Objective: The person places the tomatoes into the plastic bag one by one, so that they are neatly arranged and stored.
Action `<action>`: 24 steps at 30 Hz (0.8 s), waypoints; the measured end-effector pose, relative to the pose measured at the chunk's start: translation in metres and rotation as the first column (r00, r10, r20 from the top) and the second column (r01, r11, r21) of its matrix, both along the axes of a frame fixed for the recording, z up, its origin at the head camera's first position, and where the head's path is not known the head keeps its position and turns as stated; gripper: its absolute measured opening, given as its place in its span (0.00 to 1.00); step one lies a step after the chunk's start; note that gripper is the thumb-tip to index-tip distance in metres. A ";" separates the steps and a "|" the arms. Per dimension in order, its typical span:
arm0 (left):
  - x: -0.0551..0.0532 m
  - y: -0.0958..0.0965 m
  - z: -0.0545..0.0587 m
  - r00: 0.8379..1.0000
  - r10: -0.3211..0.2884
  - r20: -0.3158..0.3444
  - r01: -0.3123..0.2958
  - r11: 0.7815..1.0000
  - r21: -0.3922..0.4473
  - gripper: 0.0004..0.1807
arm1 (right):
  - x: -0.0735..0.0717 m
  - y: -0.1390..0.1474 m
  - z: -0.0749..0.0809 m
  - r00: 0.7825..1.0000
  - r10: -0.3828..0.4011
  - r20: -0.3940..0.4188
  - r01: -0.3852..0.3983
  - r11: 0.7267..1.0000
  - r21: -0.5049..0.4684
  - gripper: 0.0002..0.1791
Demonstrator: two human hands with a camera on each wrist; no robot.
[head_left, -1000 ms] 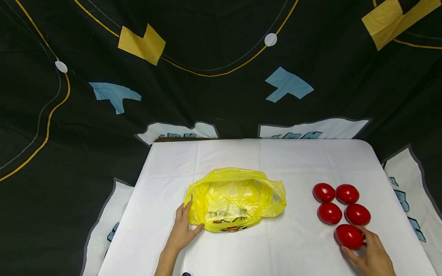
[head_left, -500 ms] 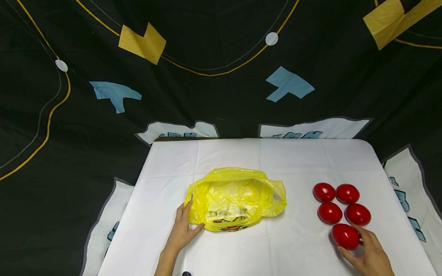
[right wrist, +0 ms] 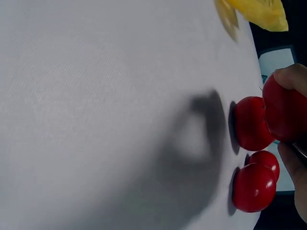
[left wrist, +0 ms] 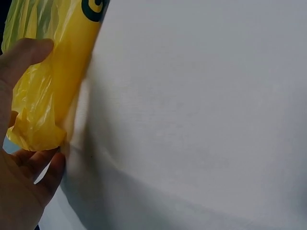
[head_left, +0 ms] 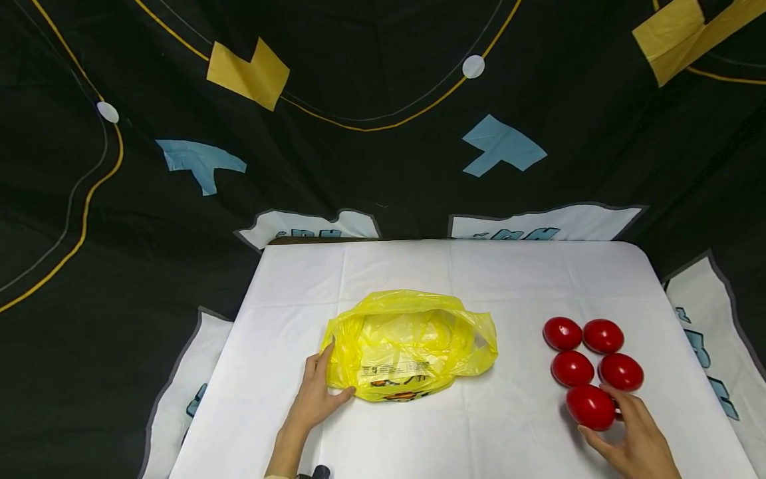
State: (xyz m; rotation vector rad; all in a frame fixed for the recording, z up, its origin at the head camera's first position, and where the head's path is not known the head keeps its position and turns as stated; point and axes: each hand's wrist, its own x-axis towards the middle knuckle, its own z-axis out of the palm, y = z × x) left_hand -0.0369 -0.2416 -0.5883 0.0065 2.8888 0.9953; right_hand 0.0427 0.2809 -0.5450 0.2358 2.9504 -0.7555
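A crumpled yellow plastic bag (head_left: pixel 407 346) lies on the white table with its mouth spread wide. At its left end my left hand (head_left: pixel 314 399) holds the edge, thumb on the near side; in the left wrist view the thumb lies over the bag (left wrist: pixel 67 62) and the other fingers are partly behind it. On the right, my right hand (head_left: pixel 637 439) grips a glossy red apple (head_left: pixel 590 408) between thumb and fingers. In the right wrist view that apple (right wrist: pixel 285 108) is raised off the cloth, its shadow apart from it.
Several more red apples (head_left: pixel 572 368) stand close together just beyond the right hand. A small black object (head_left: pixel 321 472) shows at the near edge by the left wrist. Dark printed cloth (head_left: pixel 371 173) hangs behind the white table (head_left: pixel 509 279).
My right hand has moved slightly left with the apple, which has come away from its earlier spot. The left hand and bag have stayed in place.
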 end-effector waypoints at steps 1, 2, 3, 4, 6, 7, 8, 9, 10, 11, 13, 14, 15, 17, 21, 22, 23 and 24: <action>-0.001 -0.001 0.001 1.000 -0.004 0.006 0.004 1.000 0.005 0.58 | 0.000 -0.001 0.001 1.000 0.007 0.001 -0.007 1.000 -0.004 0.57; -0.002 -0.001 0.002 1.000 -0.004 0.019 0.004 1.000 0.005 0.58 | -0.001 -0.001 0.002 1.000 0.012 0.003 -0.012 1.000 -0.010 0.57; -0.003 -0.002 0.003 1.000 -0.007 0.026 0.007 1.000 0.003 0.58 | -0.001 -0.002 0.004 1.000 0.015 0.001 -0.015 1.000 -0.011 0.57; -0.004 -0.003 0.003 0.999 -0.010 0.034 0.010 1.000 -0.004 0.58 | -0.001 -0.003 0.004 1.000 0.018 -0.001 -0.018 1.000 -0.014 0.57; -0.006 -0.004 0.005 0.999 -0.012 0.044 0.013 1.000 -0.015 0.57 | -0.002 -0.005 0.006 1.000 0.027 -0.004 -0.027 0.999 -0.022 0.56; -0.007 -0.004 0.006 0.999 -0.012 0.043 0.013 1.000 -0.015 0.57 | -0.002 -0.006 0.007 0.999 0.031 -0.003 -0.032 0.999 -0.025 0.56; -0.008 -0.005 0.007 0.999 -0.013 0.042 0.014 1.000 -0.020 0.56 | -0.003 -0.006 0.007 0.999 0.035 -0.006 -0.036 0.999 -0.025 0.56; -0.010 -0.005 0.007 0.999 -0.013 0.037 0.014 1.000 -0.023 0.55 | -0.003 -0.007 0.008 0.999 0.040 -0.007 -0.040 0.999 -0.026 0.56; -0.011 -0.006 0.007 1.000 -0.015 0.027 0.015 1.000 -0.025 0.54 | -0.003 -0.008 0.009 0.999 0.045 -0.007 -0.045 0.999 -0.030 0.56; -0.012 -0.007 0.008 1.000 -0.016 0.017 0.016 1.000 -0.026 0.53 | -0.003 -0.009 0.009 0.999 0.049 -0.007 -0.050 0.998 -0.034 0.55; -0.014 -0.008 0.007 1.000 -0.021 0.000 0.022 0.999 -0.027 0.52 | -0.003 -0.010 0.010 0.998 0.057 -0.013 -0.058 0.998 -0.035 0.55; -0.015 -0.008 0.007 1.000 -0.023 -0.006 0.023 0.999 -0.028 0.51 | -0.004 -0.011 0.010 0.998 0.061 -0.018 -0.061 0.997 -0.038 0.54; -0.016 -0.008 0.007 1.000 -0.023 -0.011 0.023 0.999 -0.028 0.50 | -0.004 -0.012 0.010 0.998 0.065 -0.023 -0.066 0.997 -0.040 0.54; -0.017 -0.009 0.006 1.000 -0.022 -0.013 0.021 0.999 -0.024 0.50 | -0.003 -0.014 0.010 0.997 0.074 -0.034 -0.076 0.996 -0.045 0.53; -0.019 -0.009 0.005 1.000 -0.009 -0.004 0.009 1.000 -0.001 0.49 | -0.004 -0.021 0.010 0.996 0.084 -0.042 -0.086 0.995 -0.053 0.53; -0.019 -0.009 0.004 1.000 -0.008 0.000 0.008 1.000 0.008 0.49 | -0.005 -0.023 0.010 0.996 0.085 -0.039 -0.087 0.995 -0.055 0.53; -0.019 -0.009 0.003 1.000 -0.009 0.003 0.009 1.000 0.014 0.49 | -0.005 -0.024 0.010 0.996 0.085 -0.033 -0.087 0.995 -0.057 0.53; -0.020 -0.009 0.002 1.000 -0.009 0.008 0.009 1.000 0.020 0.49 | -0.006 -0.027 0.010 0.996 0.087 -0.032 -0.089 0.994 -0.058 0.53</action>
